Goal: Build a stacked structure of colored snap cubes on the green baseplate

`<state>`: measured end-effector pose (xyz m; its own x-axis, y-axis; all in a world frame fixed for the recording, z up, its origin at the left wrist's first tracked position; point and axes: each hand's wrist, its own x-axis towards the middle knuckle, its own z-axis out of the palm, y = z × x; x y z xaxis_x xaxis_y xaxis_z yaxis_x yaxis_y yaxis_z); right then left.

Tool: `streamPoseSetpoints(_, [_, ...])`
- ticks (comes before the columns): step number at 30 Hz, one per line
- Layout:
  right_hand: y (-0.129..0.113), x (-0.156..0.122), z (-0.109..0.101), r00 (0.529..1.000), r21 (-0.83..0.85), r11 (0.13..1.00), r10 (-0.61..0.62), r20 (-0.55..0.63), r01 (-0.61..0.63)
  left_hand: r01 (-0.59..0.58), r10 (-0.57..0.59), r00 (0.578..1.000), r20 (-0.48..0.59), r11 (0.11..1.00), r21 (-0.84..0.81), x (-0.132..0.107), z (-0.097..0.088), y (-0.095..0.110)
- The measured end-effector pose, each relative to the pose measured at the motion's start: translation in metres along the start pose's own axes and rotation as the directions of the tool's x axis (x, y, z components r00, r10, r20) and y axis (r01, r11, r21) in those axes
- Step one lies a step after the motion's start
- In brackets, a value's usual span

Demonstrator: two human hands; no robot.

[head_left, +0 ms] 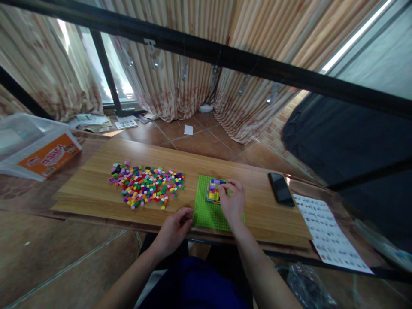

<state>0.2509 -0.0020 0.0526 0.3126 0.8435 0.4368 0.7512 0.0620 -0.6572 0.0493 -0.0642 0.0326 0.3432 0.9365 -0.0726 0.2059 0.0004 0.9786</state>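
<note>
A small block built of many-coloured toy bricks stands on the green studded baseplate. My right hand reaches over the block from the right, thumb and forefinger drawn together at its top. Whatever lies between those fingertips is too small to make out. Beside the baseplate's near left corner, my left hand rests with its fingers curled toward the thumb. Anything in that grip is hidden. Left of the baseplate, a loose pile of small coloured bricks is spread over the wooden board.
A black phone lies on the board's right part, with a printed sheet beyond it. At the far left stands a clear plastic tub with an orange label. A dark metal bar crosses above, before the striped curtains.
</note>
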Motion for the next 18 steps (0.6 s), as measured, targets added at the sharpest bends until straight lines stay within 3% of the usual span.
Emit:
streamPoseSetpoints(4, [-0.0008,0.0003,0.0006,0.997,0.018,0.997,0.074,0.018,-0.074,0.006,-0.006,1.0,-0.007,1.0,0.013,-0.0002,0.0001,-0.0012])
streamPoseSetpoints(18, [-0.0017,-0.0008,0.0043,0.988,0.044,0.987,0.152,0.014,-0.153,0.023,-0.023,1.0,-0.002,1.0,0.007,-0.001,0.0014,-0.0093])
